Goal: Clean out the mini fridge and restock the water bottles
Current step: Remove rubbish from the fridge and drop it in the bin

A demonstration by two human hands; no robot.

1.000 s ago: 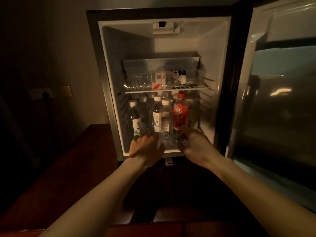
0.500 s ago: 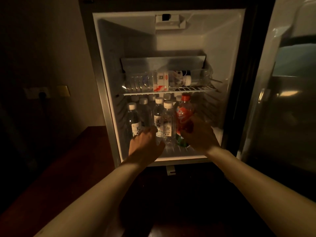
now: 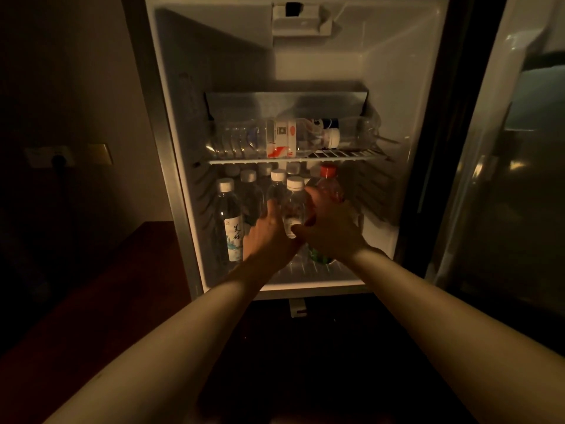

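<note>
The mini fridge [image 3: 171, 148] stands open in front of me. Several white-capped water bottles stand on its lower level, with a red-capped soda bottle [image 3: 328, 179] at their right. My right hand [image 3: 331, 231] grips the front water bottle [image 3: 294, 206] from the right, thumb across its label. My left hand [image 3: 269, 237] touches the same bottle's left side with its fingers stretched up. The soda bottle is largely hidden behind my right hand. Clear bottles [image 3: 275, 139] lie on their sides on the wire shelf [image 3: 351, 156] above.
The fridge door [image 3: 504, 179] hangs open at the right. A dark wooden surface [image 3: 107, 286] runs along the left, below a wall socket [image 3: 55, 157]. A labelled water bottle [image 3: 227, 221] stands at the lower level's left. The room is dim.
I have come closer to the fridge. My right hand moved left from the red-capped soda bottle onto the front water bottle. My left hand reached up along that bottle's left side.
</note>
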